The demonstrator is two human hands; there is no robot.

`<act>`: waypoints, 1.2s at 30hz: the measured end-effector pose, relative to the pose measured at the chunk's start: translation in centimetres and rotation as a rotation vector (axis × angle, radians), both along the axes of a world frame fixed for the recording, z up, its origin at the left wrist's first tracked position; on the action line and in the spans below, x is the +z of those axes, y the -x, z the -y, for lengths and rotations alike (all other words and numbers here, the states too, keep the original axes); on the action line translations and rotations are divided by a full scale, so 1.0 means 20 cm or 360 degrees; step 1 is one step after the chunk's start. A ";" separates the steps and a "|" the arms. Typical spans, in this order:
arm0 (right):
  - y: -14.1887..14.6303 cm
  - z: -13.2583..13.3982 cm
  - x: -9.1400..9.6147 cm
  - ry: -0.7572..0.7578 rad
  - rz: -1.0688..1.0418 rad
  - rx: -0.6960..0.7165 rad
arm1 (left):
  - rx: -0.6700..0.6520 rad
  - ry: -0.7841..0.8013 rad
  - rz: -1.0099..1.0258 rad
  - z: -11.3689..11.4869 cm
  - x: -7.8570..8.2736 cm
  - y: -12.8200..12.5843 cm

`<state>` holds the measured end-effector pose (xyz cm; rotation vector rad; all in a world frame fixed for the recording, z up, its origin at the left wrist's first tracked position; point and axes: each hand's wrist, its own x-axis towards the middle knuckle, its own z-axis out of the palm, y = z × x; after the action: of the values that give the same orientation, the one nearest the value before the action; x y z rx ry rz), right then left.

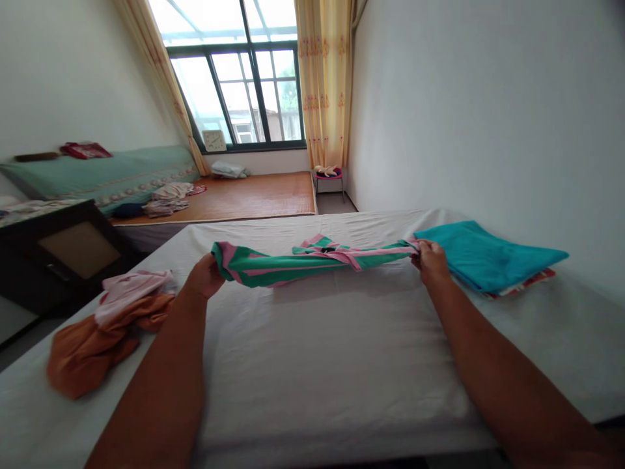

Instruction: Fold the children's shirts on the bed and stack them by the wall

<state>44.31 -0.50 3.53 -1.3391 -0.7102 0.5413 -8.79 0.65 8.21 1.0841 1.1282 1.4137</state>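
A green and pink striped garment [288, 266], which looks like a shirt, stretches between my two hands above the white-sheeted bed. My left hand [204, 277] is closed on its left end, the fingertips partly hidden behind the cloth. At the opposite end, my right hand [430, 258] pinches the fabric between thumb and fingers. The cloth hangs in a narrow band, with a folded part showing behind its middle. Just beyond my right hand lies a folded turquoise cloth [493, 254] on top of a red and white one [530, 281].
Crumpled orange [92, 345] and pale pink [131, 290] clothes lie on the bed [342, 378] at left. A dark cabinet [68, 251] stands beyond them. Farther back are a second bed with a brown mat [258, 195], a pink stool [329, 174] and a window. A white wall [488, 111] borders the right.
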 end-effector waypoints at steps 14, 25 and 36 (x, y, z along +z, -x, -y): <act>0.33 0.13 -0.04 0.0006 0.1652 0.1309 | -0.0759 0.0155 -0.0832 0.08 -0.01 -0.08; 0.26 0.25 0.16 0.0028 0.0169 0.1564 | -0.0600 0.0136 -0.0058 0.15 0.02 -0.01; 0.80 -0.31 0.54 -0.0282 0.1628 0.1005 | 0.0316 -0.0712 0.0607 0.19 0.81 0.03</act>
<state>28.40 5.70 14.34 -1.1587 -2.0093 0.2286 -9.29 -3.15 24.32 0.9593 0.6716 1.9960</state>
